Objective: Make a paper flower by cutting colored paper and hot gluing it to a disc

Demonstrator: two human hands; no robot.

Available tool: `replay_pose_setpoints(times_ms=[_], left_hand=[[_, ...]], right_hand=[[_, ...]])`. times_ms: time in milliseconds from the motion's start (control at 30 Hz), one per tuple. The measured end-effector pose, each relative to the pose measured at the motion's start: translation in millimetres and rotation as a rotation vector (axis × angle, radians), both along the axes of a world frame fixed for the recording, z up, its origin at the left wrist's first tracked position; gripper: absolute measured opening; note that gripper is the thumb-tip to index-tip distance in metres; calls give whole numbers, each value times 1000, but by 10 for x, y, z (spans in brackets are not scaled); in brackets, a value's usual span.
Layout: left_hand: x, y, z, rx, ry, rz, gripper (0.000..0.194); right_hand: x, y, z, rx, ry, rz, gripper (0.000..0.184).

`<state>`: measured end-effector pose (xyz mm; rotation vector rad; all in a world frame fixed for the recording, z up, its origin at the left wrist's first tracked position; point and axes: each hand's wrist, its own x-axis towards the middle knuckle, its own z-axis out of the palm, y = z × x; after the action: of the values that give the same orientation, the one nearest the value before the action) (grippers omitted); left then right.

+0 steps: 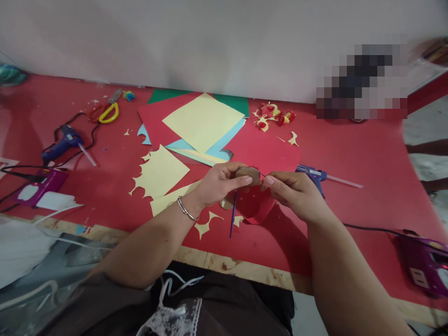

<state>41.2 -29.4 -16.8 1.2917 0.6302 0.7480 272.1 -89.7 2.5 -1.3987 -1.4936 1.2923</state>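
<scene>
My left hand (224, 183) pinches a round, flat brown disc (247, 175) between thumb and fingers, above the red paper. Close to the disc's right edge, my right hand (285, 189) is closed, thumb against finger. A thin dark sliver shows at its fingertips, too small to name. Under my left hand a second round disc (227, 202) lies on the table, partly covered. Beside it is a thin blue stick (233, 217). Sheets of red paper (269, 149) lie beneath and beyond both hands.
Yellow paper (203, 122) tops stacked sheets. Paper scraps (269, 116) lie beyond. Scissors (109, 112) and a blue glue gun (66, 140) are at left; another glue gun (311, 175) sits behind my right hand. Purple power strips (425, 266) stand at both sides, with trailing cords.
</scene>
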Motion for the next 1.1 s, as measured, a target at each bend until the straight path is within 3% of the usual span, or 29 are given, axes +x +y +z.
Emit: replay_pose_setpoints(times_ms=[467,933,1100], left_hand=[[-28,-10,62,-90,104,-47,32],[-59,31,36,-38,57,-94,31],[-57,51,-30,-83,43,-86,36]], right_hand=[[-6,5,43,10,-27,28,64],[-26,-2,74,3,-45,11,65],[16,10,9,24,-65,-95,65]])
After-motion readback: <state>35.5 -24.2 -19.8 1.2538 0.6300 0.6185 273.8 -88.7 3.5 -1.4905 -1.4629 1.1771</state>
